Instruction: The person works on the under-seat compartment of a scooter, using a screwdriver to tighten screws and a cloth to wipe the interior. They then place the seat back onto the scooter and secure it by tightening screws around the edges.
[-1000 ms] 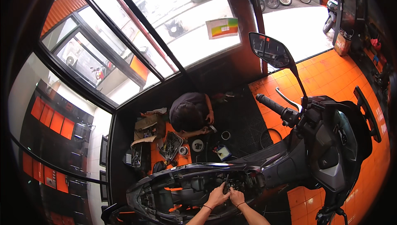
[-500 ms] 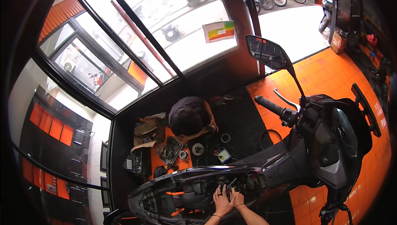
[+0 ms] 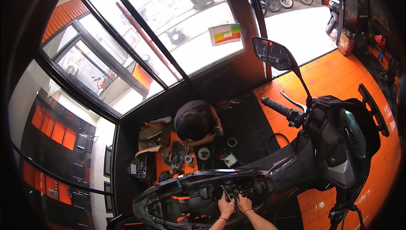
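Observation:
A dark scooter (image 3: pixel 292 162) lies across the view with its seat area uncovered, showing the open body frame and engine parts (image 3: pixel 249 186). Over that opening my left hand (image 3: pixel 226 207) is closed on a slim metal tool (image 3: pixel 226 191), whose upper end leans to the left; its exact kind is too small to tell. Close beside it on the right, my right hand (image 3: pixel 244 204) has its fingers bent together down at the engine parts. What those fingers pinch, if anything, is hidden.
Beyond the scooter a co-worker (image 3: pixel 194 120) crouches on a black mat. Around them lie a round dish (image 3: pixel 204 153), a cup (image 3: pixel 232 142), a tray of metal parts (image 3: pixel 176 156) and a cardboard box (image 3: pixel 151 139). The handlebar (image 3: pixel 277 106) and mirror (image 3: pixel 274 54) rise at the right.
My hands have drawn apart slightly. The slim tool, which leaned to the right, now leans left in my left hand, and my left fingers have closed from a spread pose.

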`<action>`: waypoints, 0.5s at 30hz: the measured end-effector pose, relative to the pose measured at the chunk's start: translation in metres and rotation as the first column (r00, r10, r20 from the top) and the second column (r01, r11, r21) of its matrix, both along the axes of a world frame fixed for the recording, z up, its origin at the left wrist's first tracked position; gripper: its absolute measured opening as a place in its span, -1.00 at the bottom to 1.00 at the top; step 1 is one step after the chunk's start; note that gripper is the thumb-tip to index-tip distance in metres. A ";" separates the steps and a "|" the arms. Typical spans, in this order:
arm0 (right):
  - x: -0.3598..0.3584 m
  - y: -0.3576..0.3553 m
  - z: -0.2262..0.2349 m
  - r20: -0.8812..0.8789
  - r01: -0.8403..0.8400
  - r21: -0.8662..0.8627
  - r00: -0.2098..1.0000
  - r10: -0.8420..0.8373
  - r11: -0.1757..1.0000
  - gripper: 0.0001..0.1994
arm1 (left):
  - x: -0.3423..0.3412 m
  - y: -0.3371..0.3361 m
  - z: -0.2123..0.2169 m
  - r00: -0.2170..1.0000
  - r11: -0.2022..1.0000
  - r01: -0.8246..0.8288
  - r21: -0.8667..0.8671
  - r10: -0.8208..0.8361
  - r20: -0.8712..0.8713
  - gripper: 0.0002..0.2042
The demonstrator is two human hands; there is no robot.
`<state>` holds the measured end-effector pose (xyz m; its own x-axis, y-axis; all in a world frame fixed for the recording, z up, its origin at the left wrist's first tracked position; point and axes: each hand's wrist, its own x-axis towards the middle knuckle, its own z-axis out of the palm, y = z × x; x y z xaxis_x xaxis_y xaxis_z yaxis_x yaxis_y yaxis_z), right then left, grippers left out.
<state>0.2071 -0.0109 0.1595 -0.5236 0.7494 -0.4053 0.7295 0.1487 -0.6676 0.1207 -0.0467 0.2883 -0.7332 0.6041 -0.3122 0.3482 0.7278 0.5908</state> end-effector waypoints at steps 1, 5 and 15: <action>-0.004 0.000 0.002 -0.052 -0.028 0.028 0.998 0.029 0.999 -0.77 | -0.010 0.001 -0.002 0.997 0.998 0.014 0.066 -0.020 0.080 -0.30; -0.016 0.012 0.015 -0.192 -0.054 0.079 0.979 0.068 0.995 -0.77 | -0.032 0.009 0.011 0.640 0.702 0.674 -0.229 -0.710 -0.295 -0.67; 0.005 0.040 0.036 -0.173 -0.199 0.148 0.959 0.224 0.969 -0.80 | -0.004 0.009 0.007 0.935 0.942 0.336 -0.018 -0.336 -0.113 -0.32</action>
<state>0.2118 0.0295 0.1954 -0.7330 0.6525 -0.1926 0.5358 0.3792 -0.7544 0.1167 -0.0375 0.2956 -0.5178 0.8215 -0.2386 0.6364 0.5563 0.5344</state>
